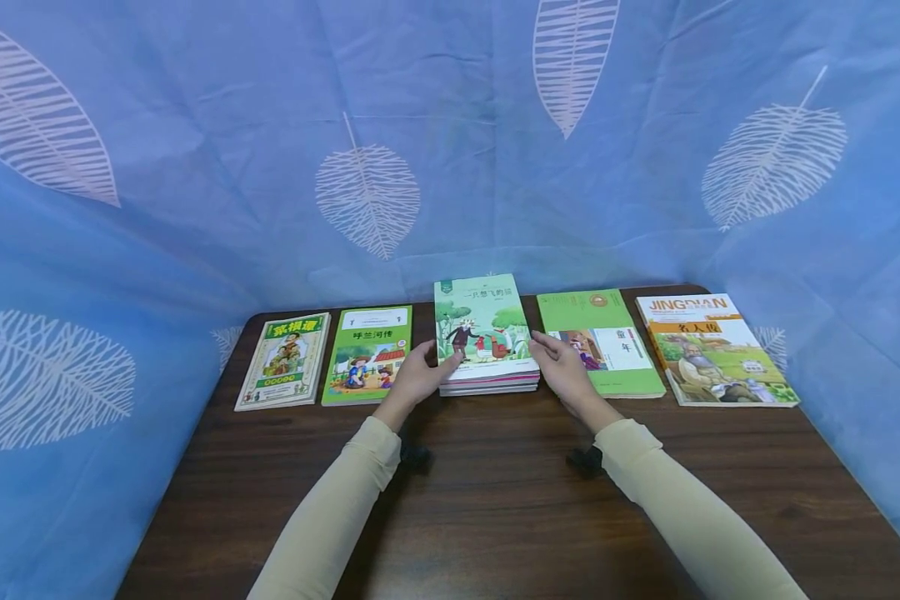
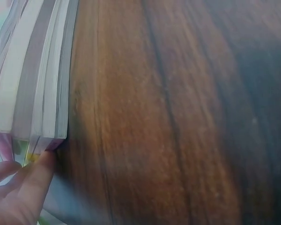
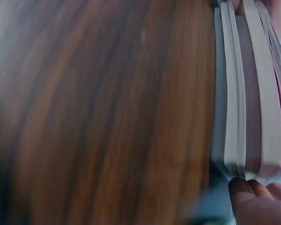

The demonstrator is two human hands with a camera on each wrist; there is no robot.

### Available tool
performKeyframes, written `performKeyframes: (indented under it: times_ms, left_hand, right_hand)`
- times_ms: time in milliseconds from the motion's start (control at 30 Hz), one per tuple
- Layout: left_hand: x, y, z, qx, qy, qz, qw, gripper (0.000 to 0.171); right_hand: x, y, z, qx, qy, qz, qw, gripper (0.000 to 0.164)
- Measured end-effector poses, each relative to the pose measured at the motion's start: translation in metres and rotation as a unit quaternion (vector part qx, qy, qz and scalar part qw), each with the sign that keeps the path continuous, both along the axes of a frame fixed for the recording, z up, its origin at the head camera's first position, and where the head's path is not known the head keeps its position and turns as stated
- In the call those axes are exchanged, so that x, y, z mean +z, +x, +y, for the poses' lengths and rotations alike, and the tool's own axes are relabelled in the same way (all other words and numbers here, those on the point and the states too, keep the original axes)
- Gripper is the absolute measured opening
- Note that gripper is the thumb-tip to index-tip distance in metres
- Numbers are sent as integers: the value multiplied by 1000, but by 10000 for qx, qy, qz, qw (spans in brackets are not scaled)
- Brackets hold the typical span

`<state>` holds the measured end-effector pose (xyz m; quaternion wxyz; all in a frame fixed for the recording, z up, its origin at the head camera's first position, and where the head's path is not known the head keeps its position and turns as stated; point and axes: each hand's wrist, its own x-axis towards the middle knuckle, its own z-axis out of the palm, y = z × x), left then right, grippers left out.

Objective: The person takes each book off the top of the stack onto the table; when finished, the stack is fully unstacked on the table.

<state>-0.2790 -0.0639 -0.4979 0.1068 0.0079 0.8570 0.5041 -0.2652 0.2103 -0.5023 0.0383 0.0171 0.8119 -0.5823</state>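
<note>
A stack of several books [image 1: 487,312] stands at the middle of the table's far side, a light green book with cartoon animals on top. My left hand [image 1: 416,380] grips the stack's left side, its thumb over the top cover's edge. On the opposite side, my right hand [image 1: 566,373] holds the stack, thumb near the cover's right edge. In the left wrist view, fingertips [image 2: 44,161] touch the books' side low down, near the tabletop. The right wrist view shows fingertips [image 3: 241,187] against the other side of the stacked page edges [image 3: 253,93].
Left of the stack lie a green-and-cream book [image 1: 283,362] and a green book [image 1: 367,354]. To its right are another green book [image 1: 618,379] and a white-and-orange book [image 1: 720,350]. A blue leaf-patterned curtain [image 1: 457,192] hangs behind the dark wooden table [image 1: 495,500].
</note>
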Motion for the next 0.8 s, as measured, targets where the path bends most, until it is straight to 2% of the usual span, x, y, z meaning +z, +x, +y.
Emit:
performKeyframes:
  times_ms: [200, 333, 467, 600, 800]
  left_hand:
    - [2, -2, 2, 80, -50, -48, 9999, 83]
    - [5, -4, 2, 201, 205, -34, 9996, 74]
    - [6, -5, -2, 334, 199, 19, 9992, 69]
    - [7, -4, -10, 408, 192, 16, 9990, 64]
    - [13, 0, -33, 572, 681, -317, 9955, 72]
  right_hand:
    - [-6, -2, -11, -47, -343, -222, 9992, 59]
    - [-7, -5, -12, -47, -269, -285, 9992, 59]
    - [-8, -6, -11, 50, -174, -329, 9993, 61]
    - [-11, -7, -9, 157, -112, -398, 9990, 62]
    - [-13, -8, -8, 278, -145, -390, 9987, 65]
